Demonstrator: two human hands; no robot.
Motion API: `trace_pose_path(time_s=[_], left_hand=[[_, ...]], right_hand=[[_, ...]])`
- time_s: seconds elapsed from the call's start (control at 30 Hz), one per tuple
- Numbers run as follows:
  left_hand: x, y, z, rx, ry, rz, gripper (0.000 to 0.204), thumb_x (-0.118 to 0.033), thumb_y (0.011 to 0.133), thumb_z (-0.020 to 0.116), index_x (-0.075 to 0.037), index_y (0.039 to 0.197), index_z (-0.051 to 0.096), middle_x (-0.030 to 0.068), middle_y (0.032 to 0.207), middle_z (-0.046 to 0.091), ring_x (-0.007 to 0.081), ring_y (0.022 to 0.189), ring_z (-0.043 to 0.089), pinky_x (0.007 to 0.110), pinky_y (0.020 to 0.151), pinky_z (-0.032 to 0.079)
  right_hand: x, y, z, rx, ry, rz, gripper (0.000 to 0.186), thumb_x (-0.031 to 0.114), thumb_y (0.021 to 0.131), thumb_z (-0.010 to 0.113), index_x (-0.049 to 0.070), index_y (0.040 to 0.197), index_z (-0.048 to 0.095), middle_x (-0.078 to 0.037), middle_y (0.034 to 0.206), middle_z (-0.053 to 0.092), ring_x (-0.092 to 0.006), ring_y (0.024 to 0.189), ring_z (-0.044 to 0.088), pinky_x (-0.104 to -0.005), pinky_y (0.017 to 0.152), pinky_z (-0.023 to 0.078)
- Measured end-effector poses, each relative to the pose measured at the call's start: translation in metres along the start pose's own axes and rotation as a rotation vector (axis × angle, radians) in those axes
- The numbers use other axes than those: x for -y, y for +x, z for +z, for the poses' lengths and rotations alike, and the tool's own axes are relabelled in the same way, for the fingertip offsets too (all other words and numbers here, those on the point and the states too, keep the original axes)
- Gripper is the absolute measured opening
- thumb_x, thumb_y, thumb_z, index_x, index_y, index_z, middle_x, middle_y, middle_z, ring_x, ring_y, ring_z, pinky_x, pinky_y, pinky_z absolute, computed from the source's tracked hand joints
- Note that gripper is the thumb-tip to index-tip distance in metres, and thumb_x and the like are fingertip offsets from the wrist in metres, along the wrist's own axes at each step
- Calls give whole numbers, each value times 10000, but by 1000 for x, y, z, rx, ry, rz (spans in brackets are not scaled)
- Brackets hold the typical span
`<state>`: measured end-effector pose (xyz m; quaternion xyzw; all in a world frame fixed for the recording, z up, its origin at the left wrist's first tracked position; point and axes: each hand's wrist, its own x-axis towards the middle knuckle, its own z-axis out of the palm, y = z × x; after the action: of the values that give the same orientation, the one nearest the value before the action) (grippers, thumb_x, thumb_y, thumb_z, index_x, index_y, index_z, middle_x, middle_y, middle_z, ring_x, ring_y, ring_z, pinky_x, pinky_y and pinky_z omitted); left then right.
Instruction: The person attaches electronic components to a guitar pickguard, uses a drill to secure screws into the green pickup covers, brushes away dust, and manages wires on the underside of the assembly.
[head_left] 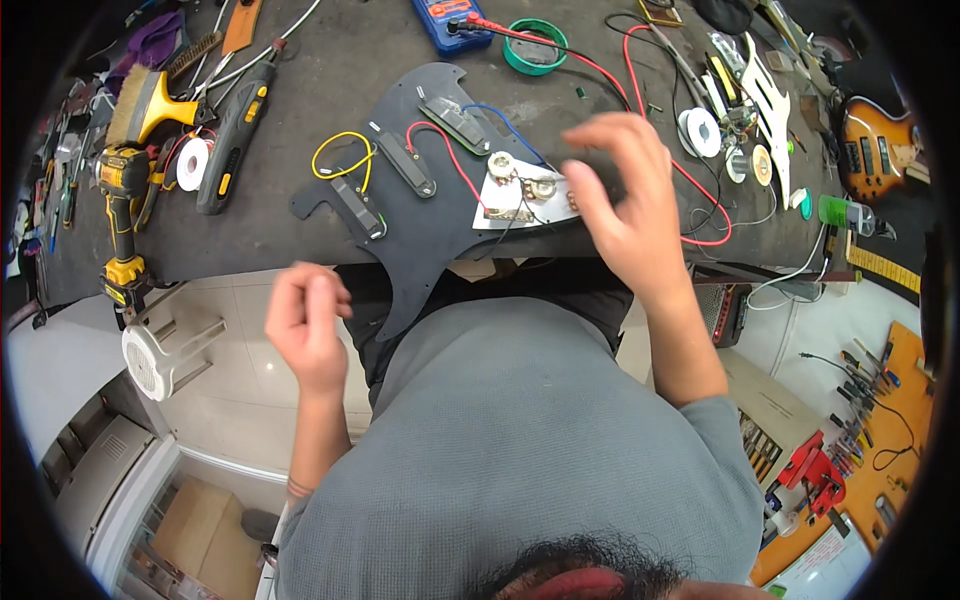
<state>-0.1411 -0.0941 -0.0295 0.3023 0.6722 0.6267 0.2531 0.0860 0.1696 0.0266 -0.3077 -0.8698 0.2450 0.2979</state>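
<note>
A dark guitar pickguard (pixel 440 200) lies face down on the bench, its pointed end hanging past the front edge. Three pickups are mounted on it: a left one (pixel 357 208), a middle one (pixel 405 160) and a right one (pixel 455 122), with yellow, red and blue wires. Potentiometers (pixel 541 187) sit on a white plate (pixel 490 212) at its right side. My right hand (pixel 635 205) hovers beside that plate, thumb and fingers apart, holding nothing visible. In front of the bench edge, my left hand (pixel 308 325) is raised with fingers curled in; nothing shows in it.
A blue multimeter (pixel 452 25) with red and black leads and a green round container (pixel 535 50) stand at the back. Leftward lie a yellow brush (pixel 150 105), a cordless screwdriver (pixel 237 135) and a yellow drill (pixel 122 215). Solder spools (pixel 699 133), cables and a sunburst guitar body (pixel 872 150) are rightward.
</note>
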Motion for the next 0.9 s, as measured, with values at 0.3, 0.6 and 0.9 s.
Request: trace_pose_path(time_s=[0.3,0.6,0.9], left_hand=[[-18,-1,36,353,-282,-588,211,-200,1068,689,-1,1122,645,145,950,776,175,782,735,307,738,578],[-16,21,11,391,-211,-500,256,-244,1060,708,2,1110,660,135,901,776,177,730,735,303,706,586],[-35,3,10,-10,741,179,60,37,991,676,30,931,672,95,795,682,176,672,634,304,662,513]], right_hand=[[-13,31,9,204,-14,78,128,202,986,734,80,1018,751,-35,842,695,-247,913,642,-424,987,424],[-26,5,-3,85,73,80,141,177,997,720,74,1093,728,-52,941,730,-258,943,656,-411,967,439],[20,-53,-8,60,-131,-135,564,194,783,865,131,1299,646,-70,1260,618,-293,1218,583,-496,1097,368]])
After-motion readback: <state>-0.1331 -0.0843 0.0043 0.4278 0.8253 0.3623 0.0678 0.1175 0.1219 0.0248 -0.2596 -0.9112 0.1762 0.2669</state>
